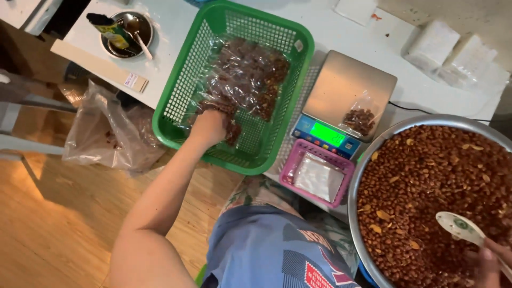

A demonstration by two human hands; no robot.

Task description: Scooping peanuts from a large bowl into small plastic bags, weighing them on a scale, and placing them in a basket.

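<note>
My left hand (pixel 209 127) reaches into a green plastic basket (pixel 181 88) and rests closed on a clear bag of brown nuts (pixel 230 129) at its near edge; several filled bags (pixel 250 69) lie in the basket. My right hand (pixel 488 261) grips the handle of a white spoon (pixel 458 226) over a large metal bowl (pixel 368 154) full of reddish-brown roasted nuts (pixel 432 181). A small clear bag with a few nuts (pixel 360 118) sits on a digital scale (pixel 346 85) between basket and bowl.
A small pink basket (pixel 290 170) holding flat clear bags stands in front of the scale. A metal dish with a spoon and a packet (pixel 128 34) sits at the far left of the white table (pixel 170 21). White wrapped packs (pixel 453 50) lie far right. A plastic bag (pixel 106 133) sits on the wooden floor.
</note>
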